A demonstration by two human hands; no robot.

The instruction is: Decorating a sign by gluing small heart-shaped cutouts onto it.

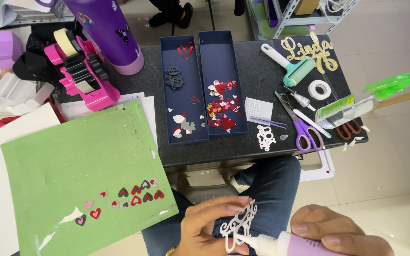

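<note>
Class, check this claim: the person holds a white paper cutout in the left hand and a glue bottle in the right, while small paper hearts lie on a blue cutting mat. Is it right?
Not quite. The head view shows the cutting mat is green, not blue. The rest holds: left hand holds the white paper cutout, right hand the glue bottle, and small paper hearts lie on the mat.

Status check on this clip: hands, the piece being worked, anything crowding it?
Left hand pinching white paper cutout. Right hand gripping glue bottle, nozzle on the cutout's lower edge. Work held over the lap, apart from green mat; nothing crowding.
</note>
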